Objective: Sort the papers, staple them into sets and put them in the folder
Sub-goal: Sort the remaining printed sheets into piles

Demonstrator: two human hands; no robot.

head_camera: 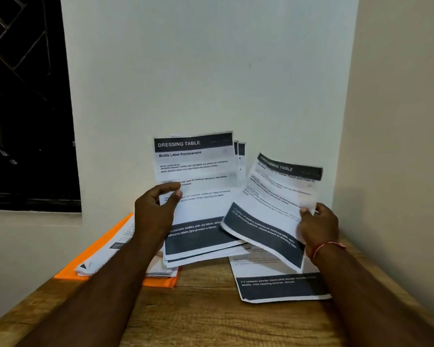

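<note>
Our two bare forearms reach forward over a wooden table (206,311), closest to us. Far to the left of our left hand (154,209) is a dark window (23,108). Just left of and below that hand, an orange folder (68,270) lies flat on the table with a loose pile of printed papers (105,251) resting on it.

Our left hand grips a fanned stack of papers (201,169), held upright, with fingers and thumb curled round its left edge. The top page is headed "DRESSING TABLE" and "Bottle Label Replacement". The stack's lower edge comes down near the table between our hands; we cannot tell whether it touches.

Our right hand (318,226) pinches a single sheet (271,201) by its right edge, thumb on the printed face. The sheet tilts, and its lower left corner overlaps the stack. It is blurred, so most of its text is unreadable. A red thread bracelet (327,246) circles the right wrist. Below the right hand, one more printed sheet (281,288) lies flat on the table, apart from the folder.
</note>
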